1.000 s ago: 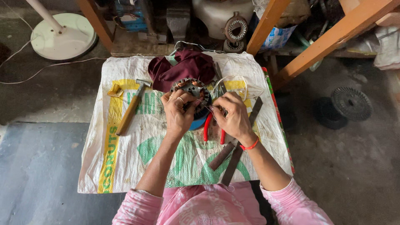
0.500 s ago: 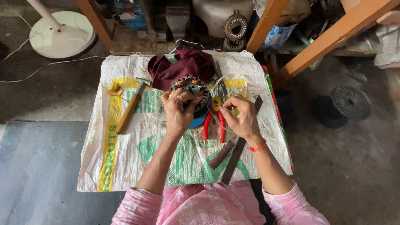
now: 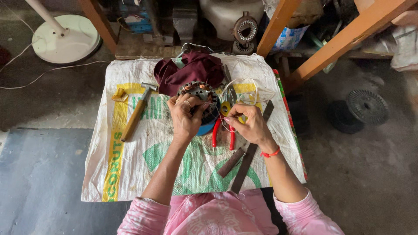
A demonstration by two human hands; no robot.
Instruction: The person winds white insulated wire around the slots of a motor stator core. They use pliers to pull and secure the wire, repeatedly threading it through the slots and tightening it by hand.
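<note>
I see my left hand (image 3: 186,116) grasping the motor stator (image 3: 198,93) (copper windings showing); just right of the stator, my right hand (image 3: 248,124) pinches thin wire (image 3: 244,89) above red-handled pliers (image 3: 223,132).

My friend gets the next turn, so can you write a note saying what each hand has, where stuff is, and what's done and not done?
Left hand: grips the round motor stator with copper windings, held over the sack-covered table.
Right hand: pinches a thin wire that loops off the stator.
Nearby: red-handled pliers under the hands, hammer at left, maroon cloth behind, flat file at right.
Done: stator lifted, wire in the fingers.
Left: wire hangs loose, not tucked in; pliers, hammer and file lie untouched.
</note>
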